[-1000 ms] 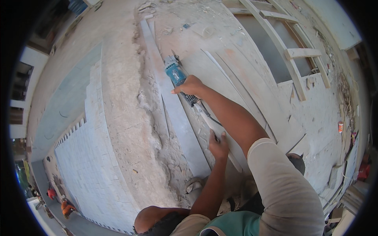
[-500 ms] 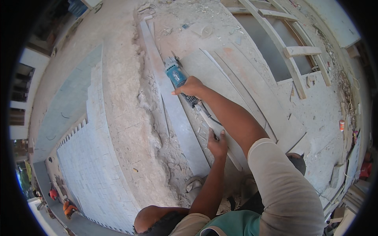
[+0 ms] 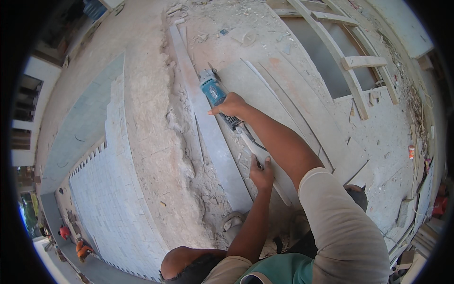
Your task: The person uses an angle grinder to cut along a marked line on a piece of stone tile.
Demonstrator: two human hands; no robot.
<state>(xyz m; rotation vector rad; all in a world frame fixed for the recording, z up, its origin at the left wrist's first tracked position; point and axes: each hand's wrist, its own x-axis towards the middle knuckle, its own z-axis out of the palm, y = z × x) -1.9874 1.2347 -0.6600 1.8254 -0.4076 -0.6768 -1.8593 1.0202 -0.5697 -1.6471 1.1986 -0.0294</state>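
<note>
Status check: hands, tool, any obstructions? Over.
Right hand gripping blue grinder, along right edge of long grey strip. Left hand closed around small dark item, unclear. Black cord trails toward left hand; rubble beside strip.

No words, numbers or signs can be read: the teal power tool [image 3: 215,96] bears a pale marking [image 3: 213,91] too blurred to make out, while the orange-and-white container [image 3: 411,152] at the far right shows too small to read.
</note>
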